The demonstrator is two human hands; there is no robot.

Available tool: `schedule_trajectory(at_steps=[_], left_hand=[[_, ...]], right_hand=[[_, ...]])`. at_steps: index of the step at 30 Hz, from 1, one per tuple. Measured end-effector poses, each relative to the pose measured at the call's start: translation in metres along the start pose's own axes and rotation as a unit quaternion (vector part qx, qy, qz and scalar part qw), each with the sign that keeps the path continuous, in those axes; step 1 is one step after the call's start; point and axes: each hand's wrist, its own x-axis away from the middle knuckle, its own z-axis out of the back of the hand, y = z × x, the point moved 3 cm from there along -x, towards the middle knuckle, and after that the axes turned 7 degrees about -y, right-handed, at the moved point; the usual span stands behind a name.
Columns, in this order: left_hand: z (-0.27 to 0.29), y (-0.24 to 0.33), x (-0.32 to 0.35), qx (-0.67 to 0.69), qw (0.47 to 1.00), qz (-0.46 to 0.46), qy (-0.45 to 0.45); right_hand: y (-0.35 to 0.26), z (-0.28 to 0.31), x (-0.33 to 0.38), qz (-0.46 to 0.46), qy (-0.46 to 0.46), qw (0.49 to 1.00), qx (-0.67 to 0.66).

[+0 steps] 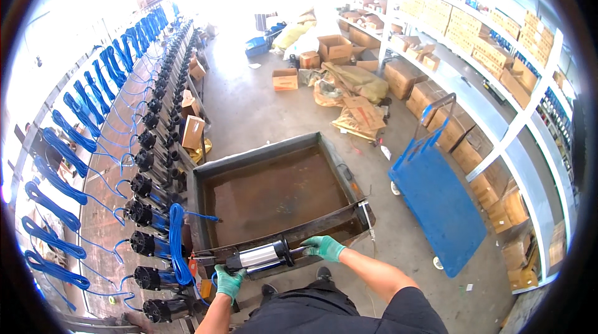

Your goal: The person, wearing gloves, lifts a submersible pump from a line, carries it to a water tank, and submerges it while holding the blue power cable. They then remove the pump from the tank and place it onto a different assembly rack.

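Note:
A submersible pump with a shiny steel cylinder and black end parts lies sideways along the near edge of a water tank. My left hand, in a green glove, is closed on the pump's left end, its fingers partly hidden. At the other end, beyond the black flange, my right hand, also gloved in green, is closed around a narrow part sticking out of the pump. A coil of blue cable stands just left of the pump. From it a cable end reaches over the tank's rim. Brown, murky water fills the tank.
A long bench on the left carries a row of similar pumps and hanging blue cable coils. To the right stands a blue platform trolley. Shelving with cartons lines the right side. Sacks and open boxes lie ahead.

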Motion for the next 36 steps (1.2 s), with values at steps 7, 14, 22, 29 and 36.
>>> schedule_trajectory(at_steps=[7, 14, 22, 29, 36], left_hand=[[0.000, 0.003, 0.003, 0.028, 0.999, 0.018, -0.007], [-0.001, -0.020, -0.007, 0.069, 0.998, 0.011, 0.007], [0.003, -0.019, -0.010, 0.062, 0.997, 0.053, 0.000], [-0.005, 0.013, -0.006, -0.006, 0.996, 0.085, 0.020], [-0.006, 0.024, 0.001, -0.016, 0.998, 0.059, 0.025]], right_hand=[[0.020, -0.019, 0.002, -0.004, 0.062, 0.992, -0.105], [0.010, -0.018, -0.005, -0.089, 0.086, 0.989, -0.084], [0.003, 0.006, 0.042, -0.019, 0.367, 0.920, 0.134], [0.146, 0.047, 0.114, -0.331, 0.417, 0.845, -0.050], [0.130, 0.153, 0.042, -0.301, 0.494, 0.814, -0.049]])
